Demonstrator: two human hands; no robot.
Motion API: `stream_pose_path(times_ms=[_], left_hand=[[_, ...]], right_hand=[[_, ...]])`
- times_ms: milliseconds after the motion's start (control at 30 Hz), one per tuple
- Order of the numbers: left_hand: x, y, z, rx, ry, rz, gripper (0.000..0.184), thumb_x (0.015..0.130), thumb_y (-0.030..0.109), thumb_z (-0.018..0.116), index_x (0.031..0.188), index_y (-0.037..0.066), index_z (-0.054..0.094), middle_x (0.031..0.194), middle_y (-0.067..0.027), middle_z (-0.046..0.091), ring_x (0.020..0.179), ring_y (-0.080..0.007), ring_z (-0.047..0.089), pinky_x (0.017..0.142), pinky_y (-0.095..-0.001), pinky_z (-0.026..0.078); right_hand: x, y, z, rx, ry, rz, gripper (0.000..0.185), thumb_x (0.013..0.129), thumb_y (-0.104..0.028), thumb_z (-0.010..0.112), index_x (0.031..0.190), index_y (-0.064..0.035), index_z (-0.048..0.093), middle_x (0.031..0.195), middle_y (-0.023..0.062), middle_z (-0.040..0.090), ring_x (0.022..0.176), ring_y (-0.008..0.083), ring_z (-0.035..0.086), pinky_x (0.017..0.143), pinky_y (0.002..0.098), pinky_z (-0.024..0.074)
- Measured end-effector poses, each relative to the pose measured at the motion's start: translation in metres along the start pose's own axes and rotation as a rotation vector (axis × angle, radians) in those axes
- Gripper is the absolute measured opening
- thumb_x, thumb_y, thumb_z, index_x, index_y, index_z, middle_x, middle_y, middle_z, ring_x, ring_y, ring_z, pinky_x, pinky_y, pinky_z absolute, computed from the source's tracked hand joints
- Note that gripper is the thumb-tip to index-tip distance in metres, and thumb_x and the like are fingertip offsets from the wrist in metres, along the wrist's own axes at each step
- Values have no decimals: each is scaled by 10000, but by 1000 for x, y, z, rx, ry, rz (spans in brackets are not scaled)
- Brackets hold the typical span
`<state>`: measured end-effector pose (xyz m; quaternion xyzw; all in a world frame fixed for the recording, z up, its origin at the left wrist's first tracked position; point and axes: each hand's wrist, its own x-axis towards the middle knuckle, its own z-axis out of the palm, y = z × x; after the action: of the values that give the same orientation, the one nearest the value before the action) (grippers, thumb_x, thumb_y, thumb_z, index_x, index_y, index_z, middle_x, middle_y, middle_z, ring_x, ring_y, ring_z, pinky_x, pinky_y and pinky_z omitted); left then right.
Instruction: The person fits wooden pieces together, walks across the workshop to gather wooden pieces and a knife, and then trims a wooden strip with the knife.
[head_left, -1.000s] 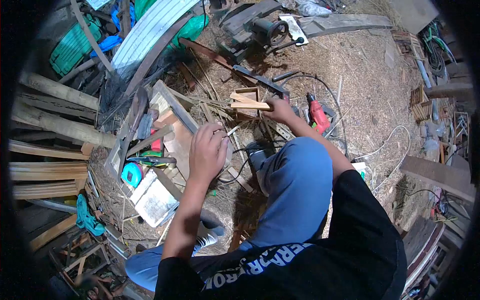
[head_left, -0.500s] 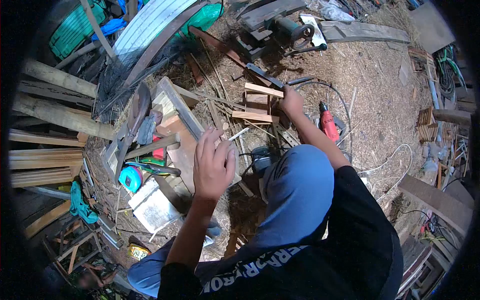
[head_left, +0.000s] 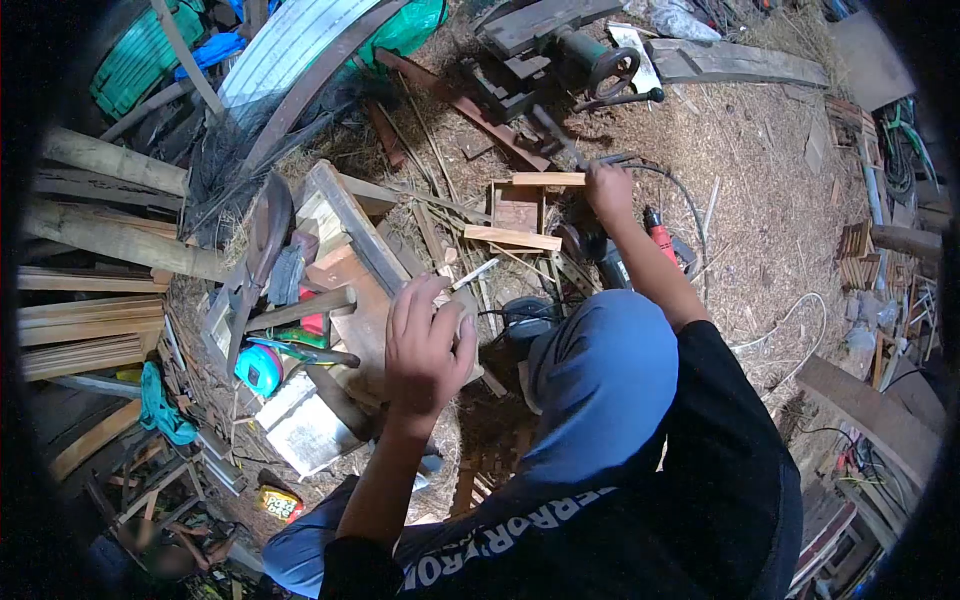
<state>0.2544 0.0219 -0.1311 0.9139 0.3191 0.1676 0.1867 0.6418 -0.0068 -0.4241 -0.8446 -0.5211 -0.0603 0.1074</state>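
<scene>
My right hand (head_left: 608,192) is closed around a dark, narrow, long-bladed tool (head_left: 560,135), blurred and pointing up and away. Right beside its fingers ends a pale wooden strip (head_left: 545,179); whether the hand also touches it I cannot tell. That strip lies along the far side of a small wooden box (head_left: 516,207), and a second strip (head_left: 512,237) along the near side. My left hand (head_left: 428,350) is raised with fingers loosely curled and apart, over the edge of a tool-filled wooden tray (head_left: 368,240). I see nothing in it.
Right of the box, my forearm partly covers a red drill (head_left: 660,235). A bench vise (head_left: 590,62) stands at the far side. The tray holds a teal tape measure (head_left: 259,370) and a wooden handle (head_left: 305,307). A black cable (head_left: 690,210) curves over the chip-strewn ground.
My right hand has shifted right with the bladed tool, which now points more steeply away. The far strip has slid right. My left hand has hardly moved.
</scene>
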Motion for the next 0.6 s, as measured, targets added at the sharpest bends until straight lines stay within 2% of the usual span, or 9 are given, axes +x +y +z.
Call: stream_pose_path(times_ms=[100, 200, 233, 267, 333, 433, 600], left_hand=[[0, 2, 1, 10, 6, -18, 206, 812, 58, 745, 1001, 11, 681, 1239, -189, 620, 1261, -433, 572, 1092, -537, 444], [1, 3, 0, 22, -10, -43, 197, 810, 66, 749, 991, 21, 685, 1253, -187, 615, 1271, -432, 567, 1094, -535, 443], [1, 3, 0, 22, -13, -47, 193, 811, 68, 748, 987, 22, 684, 1256, -186, 615, 1273, -431, 566, 1096, -536, 443], [1, 3, 0, 23, -16, -56, 189, 811, 69, 747, 983, 23, 684, 1259, -186, 614, 1275, -430, 565, 1098, -537, 442], [-1, 2, 1, 23, -13, -69, 184, 812, 73, 746, 979, 25, 684, 1262, -185, 614, 1277, -429, 563, 1100, -538, 440], [0, 0, 4, 17, -1, -70, 180, 812, 77, 745, 973, 26, 683, 1259, -186, 618, 1274, -427, 566, 1101, -540, 439], [0, -1, 4, -6, -16, -85, 164, 810, 77, 741, 954, 19, 686, 1248, -188, 629, 1250, -425, 580, 1085, -538, 448]], right_hand=[[0, 16, -11, -14, 38, 160, 176, 823, -190, 762, 892, -85, 640, 734, 164, 698, 664, 387, 698, 616, 525, 532], [2, 9, -16, -5, -5, 187, 221, 821, -179, 772, 949, -86, 618, 738, 167, 706, 688, 389, 708, 637, 532, 543], [2, 5, -12, -3, -47, 117, 316, 798, -205, 811, 999, -84, 600, 740, 173, 706, 678, 405, 700, 645, 546, 545], [3, 0, -6, 105, -151, 115, 373, 770, -228, 842, 1011, -84, 597, 794, 192, 714, 728, 427, 703, 665, 548, 547], [7, -30, -33, 268, -148, 45, 276, 800, -199, 786, 983, -82, 615, 870, 201, 715, 831, 419, 719, 737, 564, 545], [16, -54, -21, 194, -238, 35, 238, 824, -166, 748, 999, -85, 609, 925, 164, 729, 882, 410, 712, 785, 556, 533], [30, -81, 0, 187, -200, -2, 259, 848, -133, 692, 1091, -86, 616, 955, 149, 740, 951, 395, 695, 856, 545, 501]])
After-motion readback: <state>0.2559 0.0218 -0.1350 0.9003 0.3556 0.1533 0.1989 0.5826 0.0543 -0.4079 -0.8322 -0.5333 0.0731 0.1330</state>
